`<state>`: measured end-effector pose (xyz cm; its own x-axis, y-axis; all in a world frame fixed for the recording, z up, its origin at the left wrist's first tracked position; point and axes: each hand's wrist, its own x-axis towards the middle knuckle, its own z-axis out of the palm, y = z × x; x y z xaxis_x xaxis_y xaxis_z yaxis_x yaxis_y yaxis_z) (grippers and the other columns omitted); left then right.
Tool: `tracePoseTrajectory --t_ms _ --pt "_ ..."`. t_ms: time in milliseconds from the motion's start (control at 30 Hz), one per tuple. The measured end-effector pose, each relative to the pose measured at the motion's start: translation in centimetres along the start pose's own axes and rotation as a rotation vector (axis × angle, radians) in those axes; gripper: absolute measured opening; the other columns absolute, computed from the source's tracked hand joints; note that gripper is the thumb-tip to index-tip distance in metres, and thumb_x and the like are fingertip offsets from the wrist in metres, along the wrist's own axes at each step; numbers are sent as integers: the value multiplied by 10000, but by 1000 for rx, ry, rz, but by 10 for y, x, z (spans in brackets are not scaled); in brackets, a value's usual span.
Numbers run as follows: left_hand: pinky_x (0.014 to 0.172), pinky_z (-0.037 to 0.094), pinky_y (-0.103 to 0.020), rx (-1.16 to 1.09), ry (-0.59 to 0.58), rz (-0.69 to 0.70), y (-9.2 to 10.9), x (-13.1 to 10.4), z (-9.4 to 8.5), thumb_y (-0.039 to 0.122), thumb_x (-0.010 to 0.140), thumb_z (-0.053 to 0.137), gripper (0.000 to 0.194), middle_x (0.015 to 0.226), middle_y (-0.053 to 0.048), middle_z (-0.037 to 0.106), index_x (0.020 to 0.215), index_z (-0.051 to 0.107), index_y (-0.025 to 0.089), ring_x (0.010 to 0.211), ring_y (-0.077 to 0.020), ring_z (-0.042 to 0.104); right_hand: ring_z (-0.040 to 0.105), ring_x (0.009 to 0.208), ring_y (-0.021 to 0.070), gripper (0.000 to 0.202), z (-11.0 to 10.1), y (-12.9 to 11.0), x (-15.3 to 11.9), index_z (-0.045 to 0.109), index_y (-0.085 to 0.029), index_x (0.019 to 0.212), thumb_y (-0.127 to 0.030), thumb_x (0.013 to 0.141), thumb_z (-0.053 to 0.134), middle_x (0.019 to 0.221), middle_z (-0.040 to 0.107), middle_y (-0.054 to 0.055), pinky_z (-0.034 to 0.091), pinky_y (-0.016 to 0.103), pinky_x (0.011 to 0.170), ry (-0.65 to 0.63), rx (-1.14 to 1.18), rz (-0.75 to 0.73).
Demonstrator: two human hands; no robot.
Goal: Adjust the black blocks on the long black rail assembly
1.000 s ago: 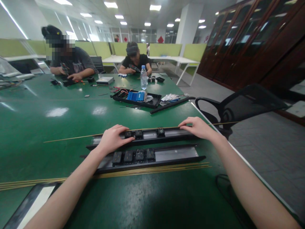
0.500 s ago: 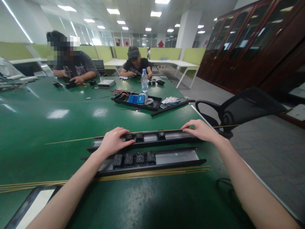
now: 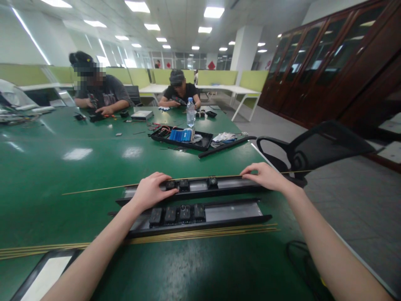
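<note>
My right hand (image 3: 262, 175) pinches a long thin brass rod (image 3: 94, 191) between thumb and fingertips, near the right end of a black channel (image 3: 225, 192). The rod runs along the channel's far edge and sticks out past both ends. Over the left part of this channel, my left hand (image 3: 154, 191) is closed around it, fingers at the far edge by the rod and thumb at the near side. Small black blocks (image 3: 212, 182) sit inside. Closer to me lies a second channel (image 3: 233, 209) holding several square black blocks (image 3: 184, 214).
Several brass rods (image 3: 200, 234) lie in front of the near channel. A dark flat object with a white panel (image 3: 46, 274) is at lower left. Beyond are a black tray (image 3: 205, 141), gloves (image 3: 224, 139), a water bottle (image 3: 190, 113) and two people working. A chair (image 3: 326, 146) stands right.
The whole view has shifted slightly, with everything lower in the picture. Both hands keep their places on the channel and the rod, with no clear movement of either.
</note>
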<state>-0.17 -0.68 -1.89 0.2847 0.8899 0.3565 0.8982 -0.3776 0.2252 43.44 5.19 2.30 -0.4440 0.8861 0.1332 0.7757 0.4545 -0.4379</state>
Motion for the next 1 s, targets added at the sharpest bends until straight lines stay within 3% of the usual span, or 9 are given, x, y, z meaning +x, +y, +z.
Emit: tracePoseTrajectory --t_ms 1000 --pt "831 538 -354 -14 8 -7 -1 0 1 695 817 610 529 1060 -73 745 1026 732 225 950 -259 691 721 931 260 244 -11 7 -6 794 -243 886 -411 835 624 965 800 25 519 349 897 -43 34 69"
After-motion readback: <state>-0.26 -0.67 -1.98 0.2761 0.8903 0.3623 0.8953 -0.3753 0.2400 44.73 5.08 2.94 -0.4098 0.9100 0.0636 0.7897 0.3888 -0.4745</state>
